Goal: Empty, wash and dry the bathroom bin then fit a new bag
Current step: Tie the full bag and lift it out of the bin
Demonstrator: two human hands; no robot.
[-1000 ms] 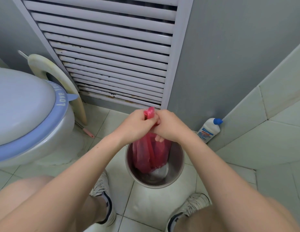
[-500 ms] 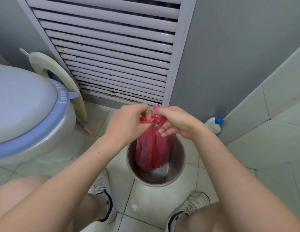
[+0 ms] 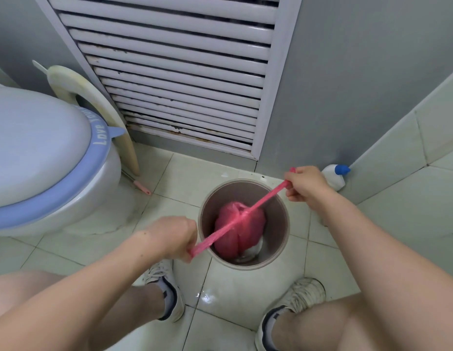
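Observation:
A round metal bin [image 3: 278, 239] stands on the tiled floor between my feet. Inside it sits a bulging red plastic bag [image 3: 248, 231] with white waste showing under it. The bag's two handles are stretched taut into one straight line across the bin, meeting at a knot over the bag. My left hand [image 3: 173, 238] grips one handle end at the bin's near left. My right hand [image 3: 306, 184] grips the other end at the bin's far right.
A toilet [image 3: 51, 163] with a blue-rimmed lid is at the left. A spare seat ring [image 3: 94, 102] leans on the louvred door [image 3: 185, 79]. A white bottle with a blue cap [image 3: 335, 176] lies in the corner. My shoes [image 3: 167, 287] flank the bin.
My hands were together above the bin, working the bag's handles. They have now pulled apart, left hand toward me and right hand away, drawing the handles tight, and the bag has sunk into the bin.

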